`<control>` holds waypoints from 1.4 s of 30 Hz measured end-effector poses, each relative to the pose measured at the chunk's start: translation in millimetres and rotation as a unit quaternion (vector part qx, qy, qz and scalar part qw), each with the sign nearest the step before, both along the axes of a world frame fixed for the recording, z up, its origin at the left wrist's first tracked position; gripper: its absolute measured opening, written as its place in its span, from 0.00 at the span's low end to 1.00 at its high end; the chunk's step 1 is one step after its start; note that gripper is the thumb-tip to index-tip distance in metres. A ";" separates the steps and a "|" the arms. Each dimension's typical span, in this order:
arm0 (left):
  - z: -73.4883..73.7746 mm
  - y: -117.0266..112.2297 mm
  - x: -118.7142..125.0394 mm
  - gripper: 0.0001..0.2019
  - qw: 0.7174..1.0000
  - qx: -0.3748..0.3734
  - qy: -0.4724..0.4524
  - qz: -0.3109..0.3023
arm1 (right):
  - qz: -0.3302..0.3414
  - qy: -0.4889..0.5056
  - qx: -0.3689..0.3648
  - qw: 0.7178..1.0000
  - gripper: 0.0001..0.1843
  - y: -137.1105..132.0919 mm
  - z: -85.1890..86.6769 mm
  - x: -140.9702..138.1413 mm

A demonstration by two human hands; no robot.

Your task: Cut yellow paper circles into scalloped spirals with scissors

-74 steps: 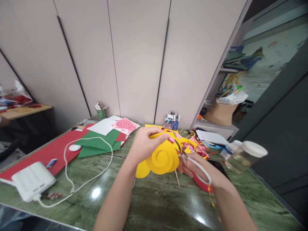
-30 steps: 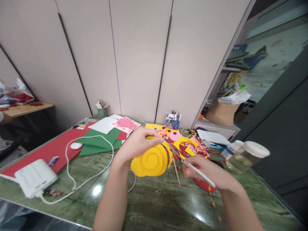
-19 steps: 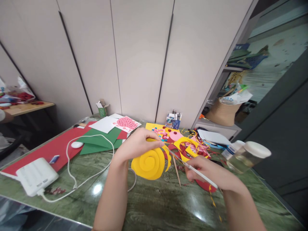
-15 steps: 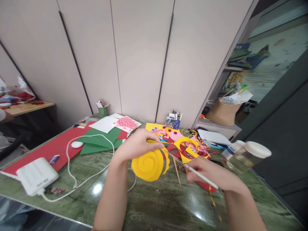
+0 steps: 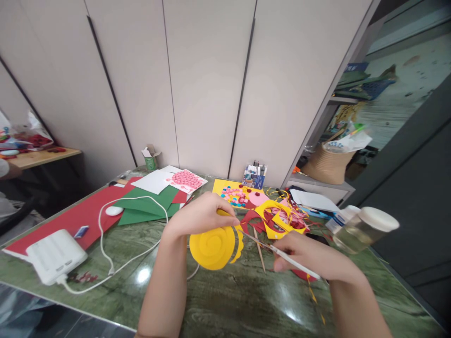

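My left hand (image 5: 199,216) pinches the top edge of a yellow paper disc (image 5: 212,244) cut into a spiral, held up over the green marble table (image 5: 229,295). A loose yellow strip curls down its right side. My right hand (image 5: 305,256) is closed on white-handled scissors (image 5: 282,253), whose blades point left and reach the spiral's edge near my left fingertips. A thin wooden stick (image 5: 259,244) lies on the table between my hands.
Yellow, red and pink paper scraps (image 5: 278,218) lie behind my hands. Green and red sheets (image 5: 144,209), a white power bank (image 5: 56,256) with its cable, a pen holder (image 5: 253,176) and a lidded jar (image 5: 364,230) are around. A side table stands at far left.
The yellow spiral has sunk lower and shifted left in my left hand. The scissors have turned flatter and worked further round the spiral, leaving a longer loose strip.
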State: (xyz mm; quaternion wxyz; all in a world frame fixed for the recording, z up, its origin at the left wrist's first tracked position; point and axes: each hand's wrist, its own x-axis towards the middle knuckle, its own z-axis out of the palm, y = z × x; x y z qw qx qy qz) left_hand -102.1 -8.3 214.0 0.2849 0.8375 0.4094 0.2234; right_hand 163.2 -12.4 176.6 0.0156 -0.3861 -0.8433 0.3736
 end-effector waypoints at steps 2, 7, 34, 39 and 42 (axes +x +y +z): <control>0.1 0.0 -0.1 0.11 1.000 -0.002 0.006 -0.005 | 0.002 -0.005 0.004 1.000 0.22 0.0 -1.1 -0.8; 1.0 0.2 0.0 0.10 0.999 0.005 0.025 -0.023 | 0.004 -0.014 0.015 1.000 0.20 0.1 -4.4 -2.5; -4.6 4.6 36.8 0.11 0.940 0.021 -0.294 0.174 | 0.001 0.260 -0.006 0.966 0.33 5.5 -17.1 -10.7; -8.5 5.6 49.3 0.10 0.913 -0.004 -0.369 0.172 | 0.021 0.287 0.010 0.958 0.31 7.9 -19.6 -14.2; -9.0 5.8 50.6 0.10 0.917 -0.002 -0.364 0.165 | 0.017 0.281 0.021 0.959 0.31 7.3 -17.2 -14.2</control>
